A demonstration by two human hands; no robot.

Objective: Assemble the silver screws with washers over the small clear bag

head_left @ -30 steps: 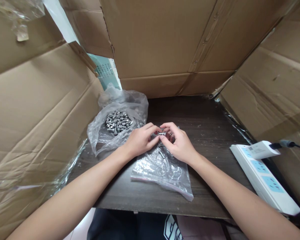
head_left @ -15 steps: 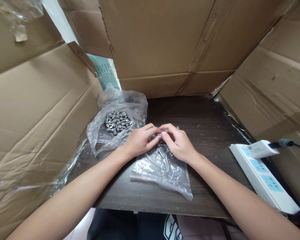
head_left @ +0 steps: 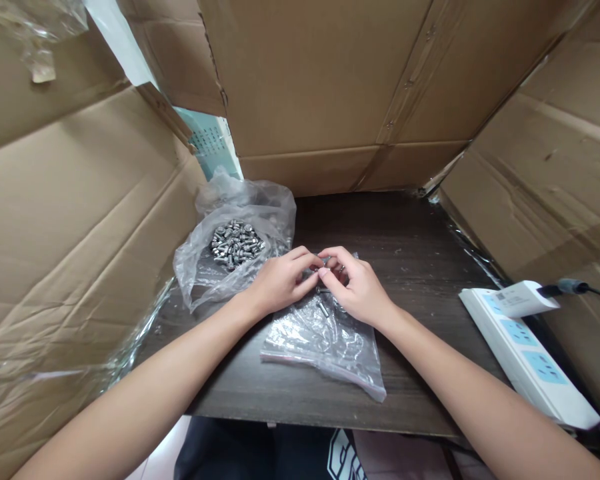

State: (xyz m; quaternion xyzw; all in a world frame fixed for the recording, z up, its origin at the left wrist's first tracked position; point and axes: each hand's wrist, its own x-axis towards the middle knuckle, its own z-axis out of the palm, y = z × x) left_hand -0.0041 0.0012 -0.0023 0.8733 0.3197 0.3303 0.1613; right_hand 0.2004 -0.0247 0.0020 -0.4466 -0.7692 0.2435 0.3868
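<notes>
My left hand (head_left: pixel 286 280) and my right hand (head_left: pixel 359 285) meet fingertip to fingertip above a clear zip bag (head_left: pixel 325 343). The left fingers are closed in a pinch around a small metal bolt, mostly hidden by them. Thumb and forefinger of the right hand press at the bolt's end, and whatever they hold there is too small to name. On the bag, just below the fingers, lies a loose bolt (head_left: pixel 323 309), with other small metal pieces partly covered by the right hand.
An opened plastic bag (head_left: pixel 193 267) full of hex bolts (head_left: pixel 236 245) stands to the left on the dark table (head_left: pixel 400 233). A white power strip (head_left: pixel 525 353) with a plugged-in adapter (head_left: pixel 523 299) lies at the right. Cardboard walls (head_left: pixel 325 80) enclose the back and sides.
The right thumb and fingers have shifted slightly about the small metal part, which shows less between the hands now. Both arms and the bags stay where they were.
</notes>
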